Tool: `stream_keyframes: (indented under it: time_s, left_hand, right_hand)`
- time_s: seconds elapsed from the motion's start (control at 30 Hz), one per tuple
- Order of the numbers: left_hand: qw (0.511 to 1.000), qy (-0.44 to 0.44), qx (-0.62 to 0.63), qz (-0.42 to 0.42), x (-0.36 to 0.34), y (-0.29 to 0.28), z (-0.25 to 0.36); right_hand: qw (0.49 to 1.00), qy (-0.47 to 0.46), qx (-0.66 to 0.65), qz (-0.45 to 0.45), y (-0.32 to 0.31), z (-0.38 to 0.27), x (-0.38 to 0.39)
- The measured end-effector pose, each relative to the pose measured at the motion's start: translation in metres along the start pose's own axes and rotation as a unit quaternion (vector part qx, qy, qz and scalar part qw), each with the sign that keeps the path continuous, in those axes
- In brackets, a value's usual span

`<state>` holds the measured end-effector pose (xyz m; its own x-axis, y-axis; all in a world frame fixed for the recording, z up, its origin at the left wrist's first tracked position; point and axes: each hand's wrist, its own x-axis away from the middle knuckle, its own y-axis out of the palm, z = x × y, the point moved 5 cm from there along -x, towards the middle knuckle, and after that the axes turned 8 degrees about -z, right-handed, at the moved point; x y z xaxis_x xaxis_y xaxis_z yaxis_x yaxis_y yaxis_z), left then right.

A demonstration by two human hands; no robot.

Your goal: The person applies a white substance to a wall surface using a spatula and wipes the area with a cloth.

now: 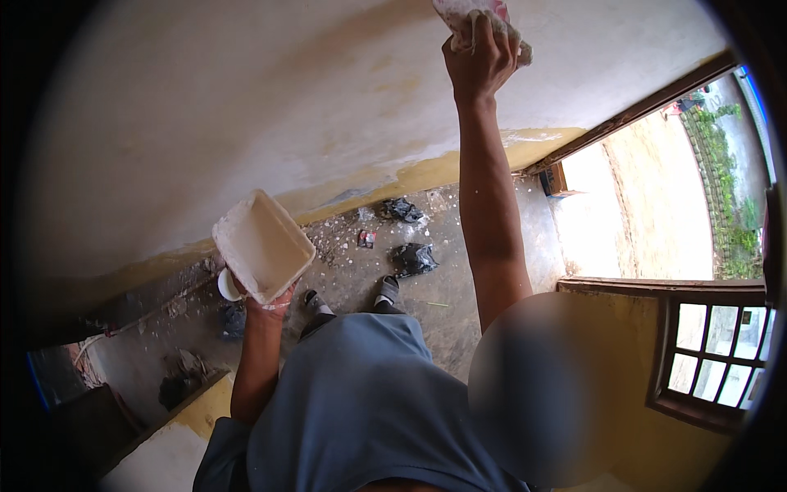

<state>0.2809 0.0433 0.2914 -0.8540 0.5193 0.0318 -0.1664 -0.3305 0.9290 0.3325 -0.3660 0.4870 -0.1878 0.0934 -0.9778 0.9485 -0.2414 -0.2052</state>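
My left hand [275, 304] grips a square, pale plastic tub [305, 250] from below, its fingers partly hidden. The tub is tilted and holds a smooth off-white paste [266, 246]. A small white rounded piece [229, 285] shows beside that hand; I cannot tell whether it is part of the tub. My right arm reaches far up, and my right hand [478, 72] is closed around a pink and white wad [471, 10] smeared with white. It looks like a rag or sponge, and it is against or very near the wall [270, 98]. White residue coats some fingers.
Yellowish unpainted patches [434, 170] run along the wall's base. Black plastic bags [414, 258], a small red packet [366, 239] and white crumbs litter the concrete floor [451, 316] by my feet. An open doorway [639, 205] and a barred window [721, 353] are at the right.
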Motion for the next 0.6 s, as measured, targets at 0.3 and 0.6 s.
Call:
stream_keyframes:
  time_s: [0.3, 0.6]
  left_hand:
    - [0.998, -0.005, 0.047, -0.040, 0.000, 0.009, 0.002]
    - [0.996, -0.019, 0.075, -0.043, 0.003, -0.005, 0.003]
  right_hand:
    - [0.996, 0.040, -0.008, -0.080, 0.020, 0.003, 0.113]
    - [0.903, 0.430, -0.015, -0.008, 0.009, 0.209, 0.166]
